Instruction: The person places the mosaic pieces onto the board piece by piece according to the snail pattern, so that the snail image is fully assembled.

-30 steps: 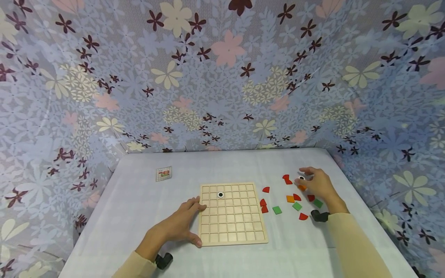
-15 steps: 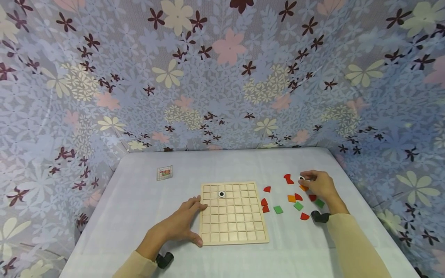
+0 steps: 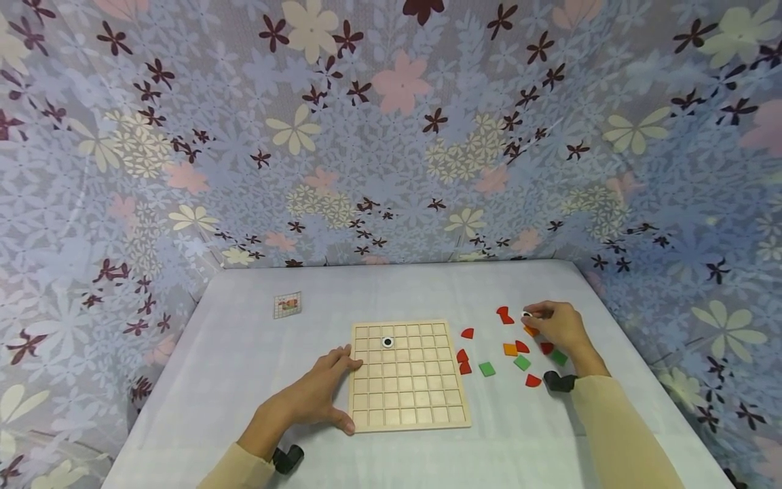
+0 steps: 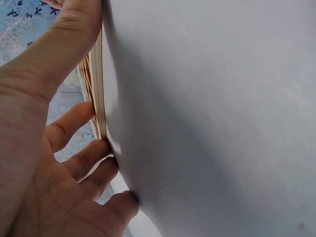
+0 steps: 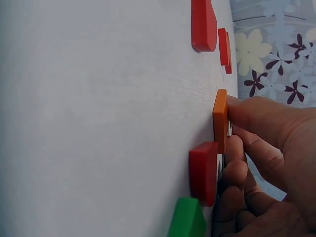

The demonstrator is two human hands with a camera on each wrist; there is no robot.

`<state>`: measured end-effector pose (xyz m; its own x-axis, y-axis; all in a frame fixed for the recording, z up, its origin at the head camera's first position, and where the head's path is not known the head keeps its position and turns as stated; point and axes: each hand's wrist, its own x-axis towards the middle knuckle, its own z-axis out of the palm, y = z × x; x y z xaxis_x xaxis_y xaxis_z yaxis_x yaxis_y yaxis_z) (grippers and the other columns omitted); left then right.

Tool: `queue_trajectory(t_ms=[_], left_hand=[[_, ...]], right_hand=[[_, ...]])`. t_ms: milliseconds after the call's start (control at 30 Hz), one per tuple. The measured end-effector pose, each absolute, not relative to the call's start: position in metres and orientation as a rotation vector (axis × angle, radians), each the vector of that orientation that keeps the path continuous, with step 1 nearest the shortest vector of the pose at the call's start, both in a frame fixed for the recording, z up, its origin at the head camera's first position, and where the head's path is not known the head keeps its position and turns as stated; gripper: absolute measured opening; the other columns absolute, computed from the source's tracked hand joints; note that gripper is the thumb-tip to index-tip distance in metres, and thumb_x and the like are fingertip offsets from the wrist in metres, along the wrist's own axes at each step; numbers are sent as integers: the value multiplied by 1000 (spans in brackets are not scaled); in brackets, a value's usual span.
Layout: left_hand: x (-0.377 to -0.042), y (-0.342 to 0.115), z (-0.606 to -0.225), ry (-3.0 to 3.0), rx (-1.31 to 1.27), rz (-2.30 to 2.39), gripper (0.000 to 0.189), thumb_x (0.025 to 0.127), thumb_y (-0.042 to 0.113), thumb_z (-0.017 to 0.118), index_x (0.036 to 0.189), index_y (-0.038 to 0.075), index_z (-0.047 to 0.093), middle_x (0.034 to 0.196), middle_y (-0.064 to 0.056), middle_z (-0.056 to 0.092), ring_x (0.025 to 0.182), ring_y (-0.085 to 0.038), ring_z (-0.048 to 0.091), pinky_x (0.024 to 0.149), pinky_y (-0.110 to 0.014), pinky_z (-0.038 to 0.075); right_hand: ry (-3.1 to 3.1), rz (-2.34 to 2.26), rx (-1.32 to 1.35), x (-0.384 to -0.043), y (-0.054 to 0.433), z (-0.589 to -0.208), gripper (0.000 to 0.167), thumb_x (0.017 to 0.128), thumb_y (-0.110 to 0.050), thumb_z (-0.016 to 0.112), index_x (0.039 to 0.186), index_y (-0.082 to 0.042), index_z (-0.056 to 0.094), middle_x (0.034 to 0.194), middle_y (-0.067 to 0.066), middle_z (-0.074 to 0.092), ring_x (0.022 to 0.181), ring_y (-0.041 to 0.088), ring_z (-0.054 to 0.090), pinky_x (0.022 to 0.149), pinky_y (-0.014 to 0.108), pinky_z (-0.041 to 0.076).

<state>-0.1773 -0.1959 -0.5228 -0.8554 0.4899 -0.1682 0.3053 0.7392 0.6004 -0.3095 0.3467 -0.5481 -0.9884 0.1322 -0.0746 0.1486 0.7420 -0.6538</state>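
In the head view, a square wooden grid board lies on the table, with one white tile bearing a black dot in an upper cell. Against the board's left edge rests my left hand, thumb at the near corner and fingers spread. The left wrist view shows fingertips touching the board's side. At the far right, my right hand pinches a second black-dotted white tile, mostly covered by the fingers. Just beside it is an orange tile, close to the thumb in the right wrist view.
Right of the board lie several red quarter-round pieces, another orange square and green squares such as this green tile. A small picture card lies at the back left. A floral cloth hangs behind the table.
My right hand has lowered a little, and its thumb and fingers have closed on the dotted white tile. My left hand stays at the board's edge.
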Motion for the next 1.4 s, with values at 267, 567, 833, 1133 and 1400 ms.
queue_trajectory(t_ms=[267, 567, 833, 1133, 1400], left_hand=[[-178, -196, -523, 2628, 631, 814, 123, 68, 43, 113, 169, 7, 52, 191, -30, 27, 176, -57, 30, 138, -72, 40], [-177, -197, -520, 2617, 639, 819, 122, 69, 45, 114, 168, 7, 53, 190, -30, 28, 176, -57, 30, 138, -73, 40], [-177, -196, -523, 2621, 666, 819, 125, 68, 48, 115, 168, 7, 52, 190, -31, 26, 176, -60, 27, 138, -76, 39], [-178, -195, -524, 2634, 672, 807, 124, 68, 49, 115, 166, 7, 54, 189, -30, 28, 175, -59, 30, 137, -77, 40], [-176, -193, -521, 2633, 646, 798, 122, 68, 48, 116, 166, 8, 55, 190, -28, 28, 176, -57, 29, 138, -75, 40]], right_hand=[[2917, -1076, 238, -308, 346, -547, 39, 107, -26, 86, 136, -1, 81, 125, 24, 78, 109, 37, 70, 82, 31, 59], [2930, -1048, 164, -308, 346, -544, 40, 108, -29, 85, 135, 0, 81, 124, 24, 79, 110, 39, 72, 85, 36, 63], [2934, -1071, 111, -306, 343, -542, 42, 108, -31, 86, 136, -1, 81, 126, 24, 80, 109, 37, 73, 79, 26, 60], [2967, -1134, -17, -303, 322, -532, 37, 107, -26, 87, 134, -2, 83, 119, 22, 82, 100, 30, 72, 72, 24, 59], [2964, -1194, -191, -298, 292, -526, 29, 105, -19, 89, 128, -3, 85, 111, 16, 85, 94, 21, 74, 75, 22, 59]])
